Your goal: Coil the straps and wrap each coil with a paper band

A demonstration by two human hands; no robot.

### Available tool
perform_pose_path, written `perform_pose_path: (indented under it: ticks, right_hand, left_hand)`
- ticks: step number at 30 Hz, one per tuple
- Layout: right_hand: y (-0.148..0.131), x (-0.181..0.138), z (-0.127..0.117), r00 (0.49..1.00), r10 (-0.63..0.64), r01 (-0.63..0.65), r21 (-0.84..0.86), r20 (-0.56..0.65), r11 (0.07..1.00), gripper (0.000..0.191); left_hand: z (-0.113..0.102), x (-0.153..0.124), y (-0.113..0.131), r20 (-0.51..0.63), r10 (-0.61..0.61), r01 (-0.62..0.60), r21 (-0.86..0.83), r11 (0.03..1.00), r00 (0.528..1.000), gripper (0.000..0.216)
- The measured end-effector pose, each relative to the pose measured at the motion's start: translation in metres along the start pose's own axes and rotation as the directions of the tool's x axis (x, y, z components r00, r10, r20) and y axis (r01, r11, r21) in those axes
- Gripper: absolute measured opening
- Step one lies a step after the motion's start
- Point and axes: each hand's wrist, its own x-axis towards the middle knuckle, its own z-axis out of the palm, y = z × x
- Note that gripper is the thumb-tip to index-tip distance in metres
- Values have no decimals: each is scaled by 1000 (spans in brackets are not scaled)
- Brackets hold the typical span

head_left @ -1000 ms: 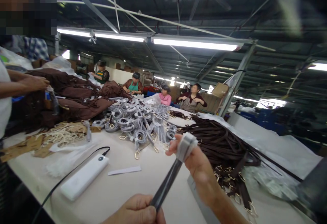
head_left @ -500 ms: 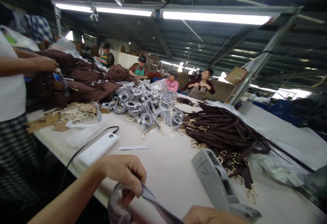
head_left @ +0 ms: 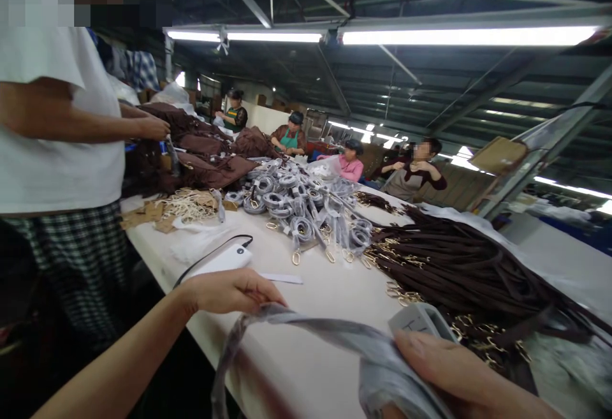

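Note:
My left hand point(head_left: 234, 291) pinches one end of a grey wrapped strap point(head_left: 329, 336) above the table's near edge. The strap runs right into my right hand point(head_left: 459, 377), whose fingers press on the bunched grey wrap at the bottom right. Its loose end hangs down over the table edge. Just behind my right hand stands a grey tape dispenser point(head_left: 418, 321). A pile of dark brown straps with gold clips point(head_left: 459, 272) lies to the right.
A heap of coiled grey wrapped straps point(head_left: 296, 208) lies mid-table. A white power bank with a black cable point(head_left: 224, 259) and a paper slip point(head_left: 282, 277) sit near my left hand. A person in a white shirt point(head_left: 57, 145) stands at the left; other workers sit at the far end.
The view has swung left and down. My hands have drawn apart, stretching the grey strap out sideways. My right hand has risen into view, now resting on the wrap.

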Motion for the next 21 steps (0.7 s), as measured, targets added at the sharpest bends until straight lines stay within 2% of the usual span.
perform_pose_path:
  ticks: [1,2,4,7,9,11,13,15,16,18,21]
  right_hand:
    - [-1,7,4,1000,19,-19,-18,2,1000,69]
    - [-1,13,8,999,50,-50,-23,-4,998,70]
    - [0,25,13,993,115,-115,19,-15,993,70]
    - [0,36,19,992,129,-127,140,-11,982,69]
    - [-4,38,23,993,114,-112,237,5,965,65]
    - [-11,37,26,997,78,-83,345,30,935,58]
    - [-19,36,29,999,9,-30,431,51,902,49]
    - [-25,36,30,995,-84,49,478,52,877,40]
    - [-27,37,30,991,-126,87,496,46,864,36]
    - [-28,41,31,980,-198,147,538,38,830,31]
    - [-24,47,32,959,-281,206,586,38,784,29]
  left_hand:
    - [3,-4,4,-157,60,-50,70,996,986,33]
    - [9,-9,9,-286,131,-100,118,988,949,35]
    - [29,-17,19,-428,242,-202,137,970,871,37]
    - [66,-21,28,-483,298,-285,102,953,823,43]
    - [84,-16,27,-493,265,-278,48,959,829,33]
    - [92,-7,23,-482,145,-252,-165,954,864,31]
    - [94,1,18,-456,27,-249,-434,866,890,41]
    - [95,5,15,-451,7,-288,-558,778,893,51]
    - [95,6,14,-475,30,-316,-537,782,880,53]
    - [99,7,12,-533,103,-340,-368,865,840,51]
    - [108,10,6,-566,213,-291,-51,955,796,30]
